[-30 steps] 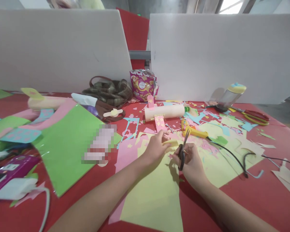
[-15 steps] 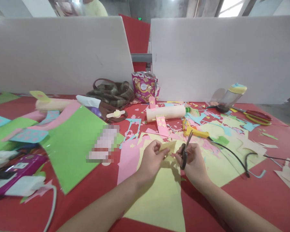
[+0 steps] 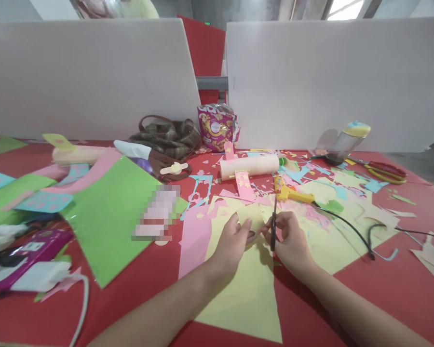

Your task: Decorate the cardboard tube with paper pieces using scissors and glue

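Left hand (image 3: 231, 248) pinches a small yellow paper piece (image 3: 251, 215) between thumb and fingers, center of frame, above a larger yellow sheet (image 3: 244, 301). Right hand (image 3: 292, 248), just beside it, is curled around dark-handled scissors (image 3: 274, 229), seen nearly edge-on, blades toward the top of the frame; can't tell if the blades are parted. Right fingertips are at the small piece's right edge; contact unclear. Pink sheet (image 3: 195, 236) lies partly under the larger yellow sheet, on its left side.

Surface (image 3: 137, 313) is red, littered with paper scraps. Beyond the hands, center: pale tube (image 3: 253, 167) lying on its side with pink star-dotted strips (image 3: 245, 185). Yellow glue gun (image 3: 294, 194) just right of center, black cord running to right edge. Snack bag (image 3: 217, 127) stands upper center, next to plaid bag (image 3: 166, 137). Upper right: clear container with yellow-and-blue lid (image 3: 349, 142), tilted; red-and-yellow-handled tool (image 3: 385, 172) near it.

Left side: big green sheet (image 3: 108, 226) with a pixelated item (image 3: 157, 212) over its right part; purple box (image 3: 54, 237) and white block with cable (image 3: 39, 276) at lower left. White panels (image 3: 321, 82) across the back; person (image 3: 141, 8) partly visible behind them, upper left.
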Demonstrator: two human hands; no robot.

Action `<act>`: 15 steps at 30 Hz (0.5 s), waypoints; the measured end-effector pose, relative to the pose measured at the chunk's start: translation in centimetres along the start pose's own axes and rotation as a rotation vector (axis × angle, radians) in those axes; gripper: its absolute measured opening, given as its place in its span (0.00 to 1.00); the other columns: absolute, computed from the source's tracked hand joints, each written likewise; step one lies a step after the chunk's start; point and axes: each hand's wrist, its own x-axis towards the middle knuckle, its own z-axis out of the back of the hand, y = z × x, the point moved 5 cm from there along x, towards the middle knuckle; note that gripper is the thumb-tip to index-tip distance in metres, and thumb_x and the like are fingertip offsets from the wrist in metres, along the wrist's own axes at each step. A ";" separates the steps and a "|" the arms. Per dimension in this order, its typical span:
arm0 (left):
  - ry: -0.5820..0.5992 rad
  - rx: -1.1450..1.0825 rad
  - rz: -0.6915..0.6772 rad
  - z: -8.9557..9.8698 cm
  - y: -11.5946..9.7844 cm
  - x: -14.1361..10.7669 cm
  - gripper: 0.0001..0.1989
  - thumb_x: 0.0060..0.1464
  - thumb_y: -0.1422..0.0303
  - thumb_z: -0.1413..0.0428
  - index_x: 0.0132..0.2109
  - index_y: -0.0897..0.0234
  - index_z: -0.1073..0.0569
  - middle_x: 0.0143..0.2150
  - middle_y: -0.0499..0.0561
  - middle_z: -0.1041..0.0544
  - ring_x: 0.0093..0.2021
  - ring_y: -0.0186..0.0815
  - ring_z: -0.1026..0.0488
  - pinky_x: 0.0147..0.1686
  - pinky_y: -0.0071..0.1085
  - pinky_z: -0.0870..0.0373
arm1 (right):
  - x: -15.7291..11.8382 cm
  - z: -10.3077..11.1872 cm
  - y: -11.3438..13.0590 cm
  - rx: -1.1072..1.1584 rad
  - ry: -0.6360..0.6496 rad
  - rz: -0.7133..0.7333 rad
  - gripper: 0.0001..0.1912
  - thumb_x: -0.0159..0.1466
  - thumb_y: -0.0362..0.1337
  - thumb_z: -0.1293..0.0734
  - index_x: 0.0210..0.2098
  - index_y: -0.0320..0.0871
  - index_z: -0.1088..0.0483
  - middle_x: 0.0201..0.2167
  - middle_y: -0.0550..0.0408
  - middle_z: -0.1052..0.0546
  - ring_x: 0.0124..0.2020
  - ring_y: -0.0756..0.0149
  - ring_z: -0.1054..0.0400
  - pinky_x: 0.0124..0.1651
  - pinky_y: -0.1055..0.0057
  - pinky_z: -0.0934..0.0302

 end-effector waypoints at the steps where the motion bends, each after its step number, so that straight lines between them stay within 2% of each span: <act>1: -0.001 -0.010 0.004 0.0 0.1 0.0 0.12 0.44 0.63 0.45 0.29 0.64 0.41 0.19 0.38 0.42 0.19 0.23 0.39 0.29 0.25 0.36 | 0.0 0.0 0.0 -0.012 -0.005 0.004 0.14 0.47 0.27 0.36 0.30 0.47 0.45 0.28 0.56 0.31 0.31 0.63 0.34 0.34 0.65 0.40; 4: 0.009 -0.046 0.008 0.0 0.3 0.0 0.14 0.44 0.63 0.45 0.27 0.64 0.44 0.19 0.38 0.43 0.18 0.22 0.40 0.28 0.25 0.36 | 0.0 0.1 -0.1 -0.046 -0.019 0.013 0.14 0.48 0.28 0.37 0.30 0.47 0.45 0.28 0.56 0.31 0.31 0.63 0.34 0.34 0.65 0.40; 7: 0.071 -0.047 0.021 -0.5 0.3 -0.1 0.12 0.45 0.65 0.46 0.33 0.64 0.41 0.22 0.41 0.36 0.21 0.25 0.35 0.27 0.26 0.35 | 0.0 0.2 -0.1 -0.109 -0.037 0.013 0.12 0.48 0.30 0.37 0.29 0.46 0.45 0.27 0.56 0.30 0.30 0.63 0.34 0.33 0.66 0.40; 10: 0.127 -0.043 0.048 -0.9 0.4 -0.2 0.14 0.45 0.65 0.46 0.38 0.64 0.40 0.27 0.47 0.30 0.24 0.30 0.31 0.27 0.29 0.34 | 0.0 0.3 0.1 -0.183 -0.043 0.002 0.12 0.48 0.30 0.37 0.29 0.46 0.45 0.26 0.56 0.30 0.28 0.64 0.33 0.32 0.67 0.40; 15: 0.090 -0.093 0.023 -0.7 0.3 0.1 0.12 0.46 0.70 0.46 0.39 0.64 0.38 0.26 0.47 0.29 0.28 0.30 0.30 0.33 0.29 0.34 | -0.1 0.3 0.6 -0.239 -0.051 0.009 0.12 0.48 0.31 0.37 0.29 0.46 0.45 0.26 0.56 0.29 0.28 0.64 0.33 0.31 0.68 0.40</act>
